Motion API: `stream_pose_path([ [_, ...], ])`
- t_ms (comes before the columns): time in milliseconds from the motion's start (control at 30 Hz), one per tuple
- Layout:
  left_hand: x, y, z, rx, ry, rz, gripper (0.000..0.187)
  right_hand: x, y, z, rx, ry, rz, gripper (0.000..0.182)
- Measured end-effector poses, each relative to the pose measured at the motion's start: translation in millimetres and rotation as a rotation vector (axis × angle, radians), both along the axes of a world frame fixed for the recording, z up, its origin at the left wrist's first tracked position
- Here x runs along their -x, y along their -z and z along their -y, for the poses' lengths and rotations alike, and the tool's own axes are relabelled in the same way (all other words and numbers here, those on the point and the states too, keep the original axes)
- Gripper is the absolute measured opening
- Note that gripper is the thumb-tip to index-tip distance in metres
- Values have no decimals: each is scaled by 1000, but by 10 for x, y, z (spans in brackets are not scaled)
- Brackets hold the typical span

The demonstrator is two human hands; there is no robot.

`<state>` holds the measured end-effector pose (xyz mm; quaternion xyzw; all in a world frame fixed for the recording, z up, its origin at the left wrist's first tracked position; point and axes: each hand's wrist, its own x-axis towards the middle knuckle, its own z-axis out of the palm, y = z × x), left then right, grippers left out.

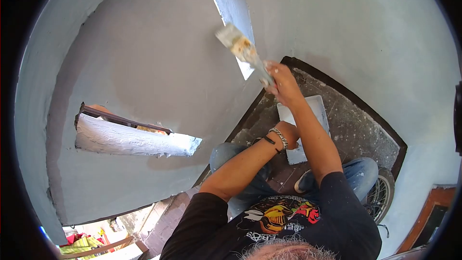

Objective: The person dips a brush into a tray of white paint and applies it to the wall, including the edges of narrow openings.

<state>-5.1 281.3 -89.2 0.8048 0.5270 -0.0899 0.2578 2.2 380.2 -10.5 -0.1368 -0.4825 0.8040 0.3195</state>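
My right hand (283,84) is wrapped round the handle of a wide, paint-stained brush (244,50). The brush slants up and left, blurred at its bristle end, in front of the narrow white-blue painted recess (236,0) in the grey wall (159,48). Whether the bristles touch the wall is unclear. Below, my left hand (289,135), with a chain bracelet at the wrist, is over a white tray (315,107) on the floor. My right forearm partly covers that hand, and its fingers are hidden. The tray shows between my bent knees and the corner.
A second white-painted recess (130,137) with a dark edge lies at the left. Dark skirting (356,96) borders the speckled floor (349,115). A spoked wheel (382,192) stands beside my right knee, near a wooden frame (426,216). Colourful cloth (84,244) lies at the lower left.
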Motion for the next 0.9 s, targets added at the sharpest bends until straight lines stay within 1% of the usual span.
stream_pose_path([
  [33,-6,-32,-4,9,-8,4,34,78,-140,-44,-34,-8,-59,36],
  [133,-30,-10,2,48,-1,-51,35,263,-305,-117,-74,-13,-34,36],
  [200,-62,25,59,75,47,-72,37,245,-25,-99,-69,-9,67,35],
  [300,-144,42,181,116,152,-61,41,97,696,-70,-89,16,233,31],
  [367,-195,14,226,162,209,-75,45,-143,1123,-73,-129,-60,334,31],
  [467,-230,66,232,189,277,-76,47,-372,1201,-28,-13,-63,419,27],
  [500,-241,115,231,150,247,-52,44,-349,1142,-29,-40,9,371,27],
  [567,-237,218,223,78,191,-11,38,-215,811,-59,-84,155,269,28],
  [633,-238,100,179,148,174,-67,43,-123,367,-135,-85,127,188,28],
  [667,-231,51,131,174,166,-97,46,-58,236,-196,-94,115,145,28],
  [700,-234,65,112,187,172,-120,45,26,257,-232,-99,125,170,28],
  [767,-235,88,125,194,175,-124,45,163,456,-271,-111,149,218,29],
  [900,-213,112,206,161,204,-85,44,-51,1385,-189,-314,84,455,26],
])
